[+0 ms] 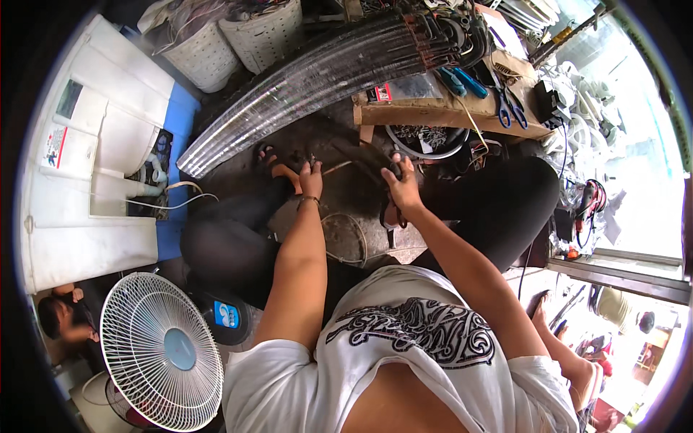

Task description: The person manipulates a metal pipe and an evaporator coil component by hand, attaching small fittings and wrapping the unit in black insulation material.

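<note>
My left hand is closed, fingertips pinched together in front of my left knee. Whatever lies between them is small and dark, too small to name. A thin pale strand runs across the dark floor beside those fingertips. To the right, my right hand is wrapped round a long dark tool, its thumb pointing up. One end of that tool reaches toward the upper left and blends into the floor, so its kind is unclear. The two hands are apart, both over the floor between my knees.
A bundle of long metallic strips slants overhead. On the wooden bench lie blue-handled scissors and blue-handled pliers; below stands a basin of small metal parts. A fan and dark jug stand left; another person sits behind.
</note>
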Motion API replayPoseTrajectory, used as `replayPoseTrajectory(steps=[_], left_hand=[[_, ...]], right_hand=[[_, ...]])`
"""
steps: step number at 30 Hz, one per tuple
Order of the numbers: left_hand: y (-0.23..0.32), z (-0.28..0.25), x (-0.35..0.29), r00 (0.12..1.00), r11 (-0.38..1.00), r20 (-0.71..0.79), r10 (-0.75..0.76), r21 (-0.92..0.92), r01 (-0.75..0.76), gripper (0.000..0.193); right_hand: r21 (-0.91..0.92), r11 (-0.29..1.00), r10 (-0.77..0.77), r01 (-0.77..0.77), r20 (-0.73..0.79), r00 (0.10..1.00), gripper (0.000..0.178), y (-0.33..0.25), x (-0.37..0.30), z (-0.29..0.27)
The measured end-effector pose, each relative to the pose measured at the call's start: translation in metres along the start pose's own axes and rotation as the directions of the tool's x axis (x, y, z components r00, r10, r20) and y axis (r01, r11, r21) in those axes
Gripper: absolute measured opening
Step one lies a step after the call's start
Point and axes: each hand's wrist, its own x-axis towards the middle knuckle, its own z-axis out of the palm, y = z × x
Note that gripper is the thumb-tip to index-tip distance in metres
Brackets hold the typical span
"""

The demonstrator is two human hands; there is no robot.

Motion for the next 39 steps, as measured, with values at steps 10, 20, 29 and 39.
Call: replayPoseTrajectory(steps=[10, 20, 29, 39], left_hand=[[0.023, -0.019, 0.032, 0.983, 0.962, -0.171, 0.058, 0.273, -0.010, 0.045], [0.015, -0.010, 0.053, 0.980, 0.960, -0.191, 0.055, 0.281, 0.001, 0.041], [0.035, 0.019, 0.073, 0.976, 0.842, -0.191, 0.106, 0.540, 0.014, 0.036], [0.036, 0.002, 0.072, 0.978, 0.885, -0.207, 0.035, 0.460, 0.066, 0.034]], right_hand=[[0.426, 0.832, 0.259, -0.355, 0.268, 0.928, 0.042, -0.019, -0.014, 0.028], [0.259, 0.832, 0.393, -0.491, 0.351, 0.850, 0.036, -0.037, -0.008, 0.026], [0.139, 0.956, 0.235, -0.259, 0.171, 0.957, 0.030, 0.016, 0.036, 0.101], [0.395, 0.792, 0.396, -0.465, 0.247, 0.884, 0.019, -0.013, 0.006, 0.067]])
